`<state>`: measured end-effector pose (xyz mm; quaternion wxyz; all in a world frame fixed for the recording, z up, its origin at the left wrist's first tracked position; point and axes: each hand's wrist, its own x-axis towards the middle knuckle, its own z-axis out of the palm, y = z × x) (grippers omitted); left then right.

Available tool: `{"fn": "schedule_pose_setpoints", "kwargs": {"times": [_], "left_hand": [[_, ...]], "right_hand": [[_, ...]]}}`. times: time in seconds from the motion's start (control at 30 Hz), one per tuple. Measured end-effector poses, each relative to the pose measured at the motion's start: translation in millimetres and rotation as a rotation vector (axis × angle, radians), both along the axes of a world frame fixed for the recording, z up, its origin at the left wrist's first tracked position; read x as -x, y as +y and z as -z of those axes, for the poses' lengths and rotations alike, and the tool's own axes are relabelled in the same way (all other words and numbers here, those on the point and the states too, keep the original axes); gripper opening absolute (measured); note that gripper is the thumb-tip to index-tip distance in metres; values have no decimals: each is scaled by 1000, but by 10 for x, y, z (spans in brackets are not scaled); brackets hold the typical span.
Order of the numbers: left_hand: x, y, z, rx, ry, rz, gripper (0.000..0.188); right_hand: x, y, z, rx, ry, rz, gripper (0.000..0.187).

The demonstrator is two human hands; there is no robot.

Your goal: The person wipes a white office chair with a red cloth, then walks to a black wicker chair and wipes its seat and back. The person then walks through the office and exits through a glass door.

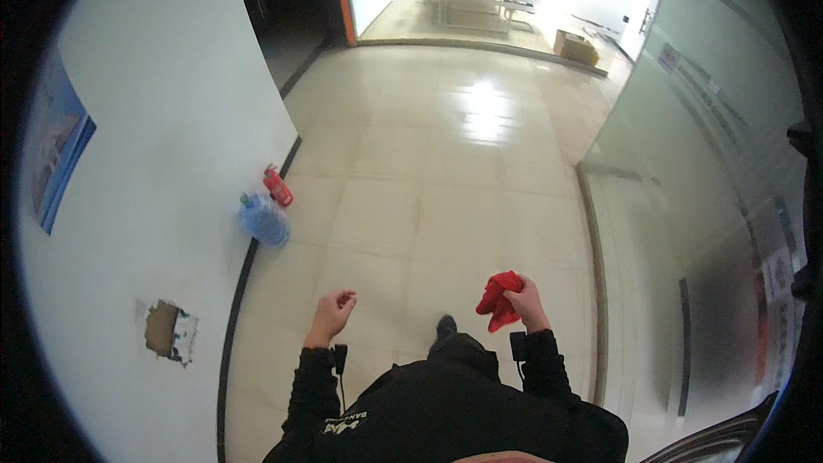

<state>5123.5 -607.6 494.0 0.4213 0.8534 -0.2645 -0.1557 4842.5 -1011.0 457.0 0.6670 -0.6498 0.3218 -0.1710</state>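
Observation:
A crumpled red cloth hangs from my right hand, which grips its right side in front of my body. The cloth is off the floor, and its lower end falls loose. My left hand is held out at about the same height, over the floor on the left. Its fingers are curled in together, and I see nothing in them. Both arms wear black sleeves, with a small black device at the left wrist and a similar one at the right.
Pale tiles cover the floor. Along the white wall at left stand a red fire extinguisher and a large blue water bottle. Glass panels run down the right. A cardboard box sits by the far glass room.

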Motion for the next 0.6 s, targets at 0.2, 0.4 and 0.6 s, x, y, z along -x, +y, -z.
{"fn": "schedule_pose_setpoints", "kwargs": {"times": [0.2, 0.4, 0.6], "left_hand": [[-1721, -970, -151, 23, 92, -169, 31], [-3939, -1959, 238, 50, 35, -255, 27], [-6426, -2903, 177, 56, 92, -253, 27]], "right_hand": [[-2751, -1291, -625, -112, 20, -145, 29], [-5436, -2416, -391, 17, -44, -272, 33], [-7477, -3390, -84, 4, 6, -278, 32]]}}
